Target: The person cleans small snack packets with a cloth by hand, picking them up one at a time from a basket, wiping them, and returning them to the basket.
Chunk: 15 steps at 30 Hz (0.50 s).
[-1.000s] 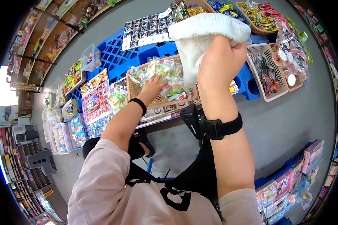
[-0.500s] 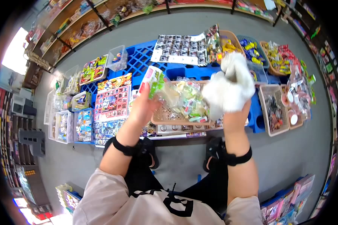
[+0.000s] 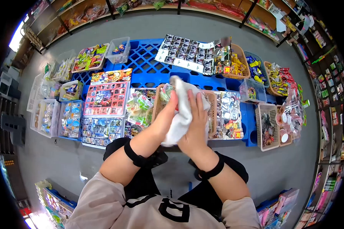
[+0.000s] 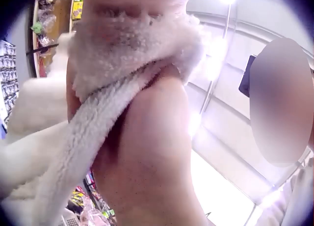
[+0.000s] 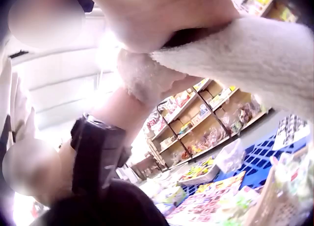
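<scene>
In the head view, a bunched white cloth (image 3: pixel 181 118) is pressed between both hands in front of the person. The left hand (image 3: pixel 163 118) lies along its left side, with part of that hand behind the cloth. My right hand (image 3: pixel 195 129) rests flat on the right side, fingers straight and pointing up. The left wrist view shows fluffy cloth (image 4: pixel 132 54) across the left hand (image 4: pixel 152 147). In the right wrist view the cloth (image 5: pixel 245 59) hangs beside the right hand (image 5: pixel 171 15). Behind the hands stands a tan basket (image 3: pixel 212 114) with clear packets.
Blue pallets (image 3: pixel 145 61) carry printed card sheets (image 3: pixel 107 95), a pale basket (image 3: pixel 274 145) and a clear bin (image 3: pixel 118 57). More candy baskets stand at the back right. Shelves (image 3: pixel 214 11) line the far wall; low displays stand on the floor at both lower corners.
The left hand has let go of the packet it held up and moved right to the cloth. The right hand has moved left with the cloth, so both hands now meet at it.
</scene>
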Available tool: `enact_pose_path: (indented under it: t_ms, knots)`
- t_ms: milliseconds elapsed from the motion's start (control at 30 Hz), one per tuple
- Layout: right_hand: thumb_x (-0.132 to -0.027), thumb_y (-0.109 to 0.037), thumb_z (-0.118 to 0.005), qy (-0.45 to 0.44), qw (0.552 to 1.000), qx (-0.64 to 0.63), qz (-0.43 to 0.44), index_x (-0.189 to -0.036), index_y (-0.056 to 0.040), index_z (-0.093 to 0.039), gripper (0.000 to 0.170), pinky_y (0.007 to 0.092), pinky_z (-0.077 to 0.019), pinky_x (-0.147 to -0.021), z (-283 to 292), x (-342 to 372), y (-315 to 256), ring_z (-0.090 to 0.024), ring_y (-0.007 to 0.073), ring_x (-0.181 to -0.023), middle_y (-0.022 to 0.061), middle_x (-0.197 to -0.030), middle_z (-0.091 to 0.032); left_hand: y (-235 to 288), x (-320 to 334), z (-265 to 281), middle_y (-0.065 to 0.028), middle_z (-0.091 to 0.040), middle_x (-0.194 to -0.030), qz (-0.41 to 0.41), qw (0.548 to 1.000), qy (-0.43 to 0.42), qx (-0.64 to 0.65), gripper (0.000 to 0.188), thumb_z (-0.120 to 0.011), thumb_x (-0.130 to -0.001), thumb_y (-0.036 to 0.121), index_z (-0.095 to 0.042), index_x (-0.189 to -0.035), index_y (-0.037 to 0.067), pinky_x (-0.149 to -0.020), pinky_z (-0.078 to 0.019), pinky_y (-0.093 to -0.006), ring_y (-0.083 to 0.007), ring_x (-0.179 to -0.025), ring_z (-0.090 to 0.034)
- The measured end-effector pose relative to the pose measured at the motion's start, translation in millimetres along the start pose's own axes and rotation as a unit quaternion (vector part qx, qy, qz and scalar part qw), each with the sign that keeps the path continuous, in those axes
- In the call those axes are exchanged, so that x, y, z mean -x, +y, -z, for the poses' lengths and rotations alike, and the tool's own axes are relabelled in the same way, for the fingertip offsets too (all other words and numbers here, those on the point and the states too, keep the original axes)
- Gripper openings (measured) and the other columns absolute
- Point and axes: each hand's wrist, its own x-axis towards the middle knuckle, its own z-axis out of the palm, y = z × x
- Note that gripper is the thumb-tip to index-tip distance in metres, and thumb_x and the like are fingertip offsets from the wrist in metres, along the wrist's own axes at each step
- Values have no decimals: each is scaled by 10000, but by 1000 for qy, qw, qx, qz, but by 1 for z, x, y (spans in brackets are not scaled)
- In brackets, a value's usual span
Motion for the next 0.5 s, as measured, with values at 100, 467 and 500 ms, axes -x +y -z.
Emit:
enact_pose_path:
  t_ms: [100, 467, 500]
  knots:
    - [-751, -247, -550, 66, 990, -126, -17, -1275, -59, -317, 603, 415, -280, -910, -14, -7, 9, -281, 369, -1197, 185, -1293, -303, 1, -1, 10, -108, -360, -1284, 6, 996, 3, -85, 663, -241, -849, 558, -254, -1301, 74, -990, -283, -386, -233, -1196, -348]
    - [-674, -215, -618, 64, 968, -128, -207, -1276, 5, -195, 768, 417, -297, -905, -11, -17, 17, -374, 369, -1054, 221, -1167, -368, -13, -9, 25, -94, -388, -1241, -80, 962, -81, -248, 634, -432, -864, 426, -216, -1318, 40, -964, -282, -319, -184, -1134, -377]
    - [-720, -224, -584, 76, 979, -23, -189, -1237, -12, -277, 637, 384, -303, -904, -22, -10, 31, -355, 338, -1072, 196, -1184, -349, -10, -9, 22, -92, -424, -1199, -69, 953, -64, -289, 620, -538, -834, 295, -237, -1307, 28, -940, -310, -311, -177, -1092, -407]
